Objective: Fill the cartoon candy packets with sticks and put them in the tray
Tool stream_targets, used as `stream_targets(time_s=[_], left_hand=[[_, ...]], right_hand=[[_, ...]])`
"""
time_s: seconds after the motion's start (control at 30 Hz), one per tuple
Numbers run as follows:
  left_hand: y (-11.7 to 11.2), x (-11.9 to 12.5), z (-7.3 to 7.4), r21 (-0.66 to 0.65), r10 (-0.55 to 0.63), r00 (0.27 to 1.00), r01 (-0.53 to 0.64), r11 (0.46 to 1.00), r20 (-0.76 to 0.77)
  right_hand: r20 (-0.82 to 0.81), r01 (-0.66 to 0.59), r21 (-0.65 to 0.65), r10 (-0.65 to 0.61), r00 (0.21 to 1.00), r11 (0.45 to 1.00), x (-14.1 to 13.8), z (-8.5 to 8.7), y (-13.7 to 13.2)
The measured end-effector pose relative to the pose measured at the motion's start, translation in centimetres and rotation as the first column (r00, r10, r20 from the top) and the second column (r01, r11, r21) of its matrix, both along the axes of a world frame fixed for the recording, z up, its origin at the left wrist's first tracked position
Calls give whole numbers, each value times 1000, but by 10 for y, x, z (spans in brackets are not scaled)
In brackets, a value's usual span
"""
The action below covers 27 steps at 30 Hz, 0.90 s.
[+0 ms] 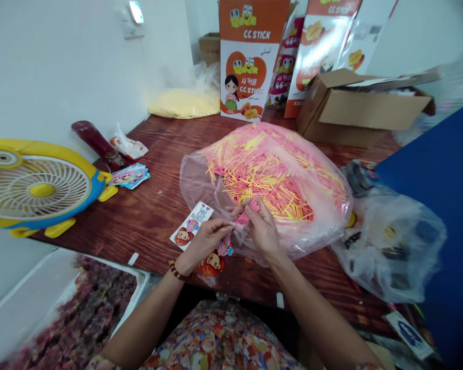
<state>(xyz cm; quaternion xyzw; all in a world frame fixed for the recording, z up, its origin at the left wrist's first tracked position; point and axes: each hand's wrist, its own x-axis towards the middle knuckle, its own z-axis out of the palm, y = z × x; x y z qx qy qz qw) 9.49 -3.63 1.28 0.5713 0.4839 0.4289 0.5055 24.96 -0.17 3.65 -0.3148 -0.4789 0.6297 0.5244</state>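
My right hand (pixel 264 231) is closed on a small pink flat piece (pixel 242 221), held between thumb and fingers at the front edge of a large clear bag. My left hand (pixel 207 240), with a beaded bracelet at its wrist, pinches at the piece's lower left end; what lies between its fingertips is too small to make out. The clear plastic bag (pixel 195 174) lies open and is heaped with thin pink and yellow sticks (pixel 270 190). Beside my left hand rests a white card (pixel 200 211) with a cartoon girl. A similar cutout picture (pixel 212 263) lies partly under that hand.
A yellow and blue fan (pixel 42 190) stands left, near a dark red bottle (pixel 96 141) and colourful packets (pixel 130 176). Behind are a CC Stick carton (pixel 247 67), an open cardboard box (pixel 358 113) and a bag of pale yellow material (pixel 185 103). Another plastic bag (pixel 397 241) lies right.
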Motion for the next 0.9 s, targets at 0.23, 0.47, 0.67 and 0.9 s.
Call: stream_targets(time_s=[0.23, 0.47, 0.67, 0.9], left_hand=[[9, 0, -1, 33, 31, 994, -34, 999, 109], [16, 1, -7, 14, 115, 968, -121, 993, 225], [14, -5, 3, 35, 154, 978, -160, 986, 140], [9, -3, 18, 280, 243, 969, -242, 929, 30]], right_hand=[[264, -138, 174, 89, 961, 975, 14, 4, 3], [667, -386, 363, 53, 744, 848, 32, 10, 11], [683, -166, 277, -72, 727, 946, 44, 20, 13], [617, -137, 366, -130, 776, 920, 33, 27, 16]])
